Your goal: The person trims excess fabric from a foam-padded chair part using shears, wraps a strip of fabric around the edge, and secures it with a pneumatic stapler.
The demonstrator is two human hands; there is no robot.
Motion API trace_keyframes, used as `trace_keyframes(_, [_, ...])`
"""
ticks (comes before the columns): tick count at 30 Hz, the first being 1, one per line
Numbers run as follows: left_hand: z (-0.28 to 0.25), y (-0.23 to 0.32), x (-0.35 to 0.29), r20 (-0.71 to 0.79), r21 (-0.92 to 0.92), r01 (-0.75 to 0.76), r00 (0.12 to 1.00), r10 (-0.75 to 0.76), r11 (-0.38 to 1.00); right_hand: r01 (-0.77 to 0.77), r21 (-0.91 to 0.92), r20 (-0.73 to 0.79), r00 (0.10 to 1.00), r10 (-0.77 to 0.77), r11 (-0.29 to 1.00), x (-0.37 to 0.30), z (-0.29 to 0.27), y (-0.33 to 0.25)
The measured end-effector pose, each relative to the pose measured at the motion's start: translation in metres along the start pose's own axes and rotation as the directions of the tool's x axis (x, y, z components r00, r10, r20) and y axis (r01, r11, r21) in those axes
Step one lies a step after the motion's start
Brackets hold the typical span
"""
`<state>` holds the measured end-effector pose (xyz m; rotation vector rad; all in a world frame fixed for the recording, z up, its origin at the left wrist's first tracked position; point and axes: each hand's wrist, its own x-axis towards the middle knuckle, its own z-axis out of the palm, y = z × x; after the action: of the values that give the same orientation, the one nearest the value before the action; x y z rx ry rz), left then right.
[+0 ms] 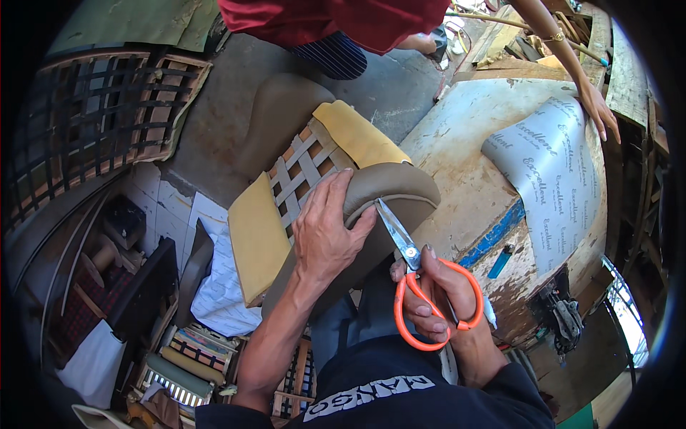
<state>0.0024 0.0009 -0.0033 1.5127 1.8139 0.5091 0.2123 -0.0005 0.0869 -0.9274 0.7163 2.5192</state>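
A pair of scissors (404,249) with orange handles is in my right hand (444,293), whose fingers and thumb go through the loops. The blades look nearly closed, and their tips touch the piped seam on the rounded, brown-grey padded arm (400,187) of a chair. My left hand (329,225) presses on that same padded arm, thumb and fingers curved over its edge beside the scissor tips. Between yellow foam pads (259,239) the chair frame shows woven grey webbing (304,168). Part of the chair is hidden under my left forearm.
On the right, a worn wooden table (457,129) bears a sheet of grey printed material (547,179) and a blue lighter (501,262). Across from me stands a person in a red shirt (321,18), one hand (597,107) at the table's edge. A webbed frame (100,121) leans at left.
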Motion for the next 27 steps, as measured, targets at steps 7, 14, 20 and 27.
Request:
trace_keyframes(7, [0.000,-0.001,-0.001,-0.010,-0.024,0.009,1.000,-0.009,1.000,-0.020,0.051,-0.036,0.999,0.022,0.998,-0.001,0.004,-0.001])
trace_keyframes(14, [0.000,0.001,0.000,0.003,0.002,0.017,1.000,-0.017,1.000,-0.028,0.073,-0.023,0.999,0.029,0.997,-0.002,0.003,-0.002])
trace_keyframes(20, [-0.001,0.001,0.001,0.011,0.003,0.018,1.000,-0.019,1.000,-0.032,0.097,-0.031,0.999,0.035,0.995,-0.001,0.013,-0.006])
trace_keyframes(27, [-0.001,0.001,0.001,0.008,-0.002,0.009,1.000,-0.009,1.000,-0.045,0.121,-0.017,0.999,0.047,0.992,0.000,0.015,-0.005])
